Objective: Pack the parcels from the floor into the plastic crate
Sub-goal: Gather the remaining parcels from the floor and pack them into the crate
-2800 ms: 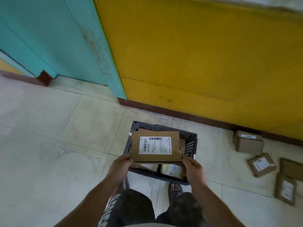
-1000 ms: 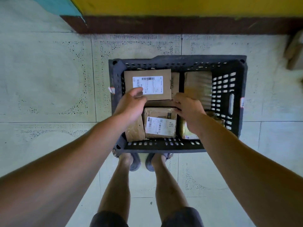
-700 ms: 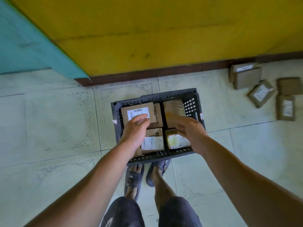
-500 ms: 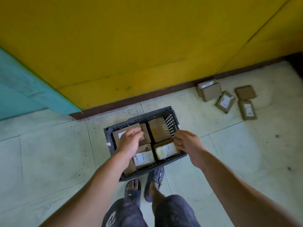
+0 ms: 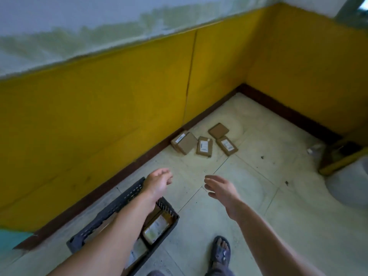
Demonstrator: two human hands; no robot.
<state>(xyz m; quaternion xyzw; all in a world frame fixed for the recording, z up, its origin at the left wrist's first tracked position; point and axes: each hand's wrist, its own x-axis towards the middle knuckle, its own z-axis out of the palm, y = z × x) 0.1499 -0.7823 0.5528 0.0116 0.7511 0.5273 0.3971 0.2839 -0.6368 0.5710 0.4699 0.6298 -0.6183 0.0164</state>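
- Nearest, at the bottom edge right of centre, one foot in a dark sandal [image 5: 221, 252] stands on the pale tiled floor [image 5: 258, 206].
- One plastic crate [image 5: 117, 204] sits on the floor at lower left, set on a slant. It is dark grey, with rows of small slots in its walls.
- In the crate's right end lies a brown cardboard packed parcel [image 5: 156, 229] with a pale printed label facing up. More cardboard shows beside it, but the left forearm crosses over the crate and hides most of it, so the count inside cannot be told.
- Two hands reach out above the floor, both bare and holding nothing. The left hand [image 5: 159, 182] hangs just past the crate's far right corner, its fingers loosely curled. The right hand [image 5: 221, 188] is spread and relaxed, palm turned inward.
- Four floor parcels lie clustered above centre, well beyond both hands and touched by neither. All are brown cardboard.
- One thick box [image 5: 184, 143] with a white label stands against the skirting [image 5: 129, 166].
- Two flat labelled packets [image 5: 204, 146] [image 5: 227, 145] lie to its right.
- One plain square packet [image 5: 218, 130] lies farthest.
- Behind them rises a yellow wall [image 5: 99, 116].
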